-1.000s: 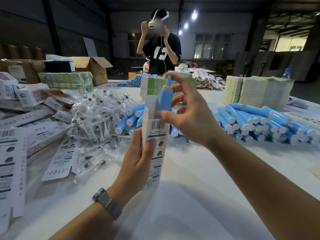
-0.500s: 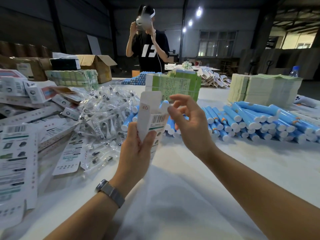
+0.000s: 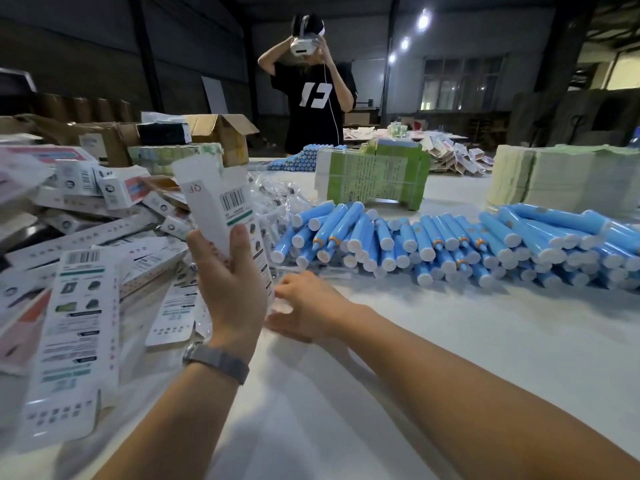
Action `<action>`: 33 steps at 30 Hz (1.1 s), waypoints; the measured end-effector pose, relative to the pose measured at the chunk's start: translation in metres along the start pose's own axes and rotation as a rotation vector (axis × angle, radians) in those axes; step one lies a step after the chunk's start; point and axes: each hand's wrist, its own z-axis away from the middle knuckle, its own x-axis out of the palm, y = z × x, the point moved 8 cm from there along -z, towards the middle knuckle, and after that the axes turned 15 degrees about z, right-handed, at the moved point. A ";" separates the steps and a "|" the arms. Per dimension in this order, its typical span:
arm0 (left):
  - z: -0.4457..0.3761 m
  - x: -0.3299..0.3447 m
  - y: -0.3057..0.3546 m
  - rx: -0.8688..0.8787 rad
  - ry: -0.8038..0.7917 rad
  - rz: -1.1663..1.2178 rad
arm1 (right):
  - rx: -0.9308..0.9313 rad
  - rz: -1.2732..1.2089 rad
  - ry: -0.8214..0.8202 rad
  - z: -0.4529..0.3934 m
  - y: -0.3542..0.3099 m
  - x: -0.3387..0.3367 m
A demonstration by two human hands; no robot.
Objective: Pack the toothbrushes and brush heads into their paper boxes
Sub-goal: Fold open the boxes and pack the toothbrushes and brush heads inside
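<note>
My left hand (image 3: 228, 289) grips a white paper box (image 3: 221, 202) upright, its top flap open and barcode facing me. Low over the table, just right of that hand, my right hand (image 3: 308, 306) has thumb and fingers closed on a clear brush head packet (image 3: 280, 308); the fingertips are blurred and partly hidden. A long pile of blue toothbrush handles (image 3: 433, 237) with white end caps lies across the table behind. Clear packets of brush heads (image 3: 277, 199) are heaped behind the box.
Flat and folded white boxes (image 3: 79, 323) are piled at the left. Green bundled packs (image 3: 374, 178) and a tall paper stack (image 3: 554, 178) stand behind the handles. An open cardboard carton (image 3: 221, 133) sits at back left. A person (image 3: 311, 95) stands across the table.
The blue toothbrush handle has gone down into the box. My right hand left the box top and dropped to the table by the packets. The box now leans left.
</note>
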 end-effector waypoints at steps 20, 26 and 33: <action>0.051 0.059 0.015 -0.132 -0.519 0.162 | 0.360 -1.001 0.649 0.100 0.120 -0.118; 0.086 0.076 0.015 -0.090 -0.741 0.061 | 0.183 -0.949 0.820 0.151 0.121 -0.189; 0.101 0.078 0.019 0.081 -0.801 -0.027 | 0.084 -0.868 0.992 0.181 0.108 -0.234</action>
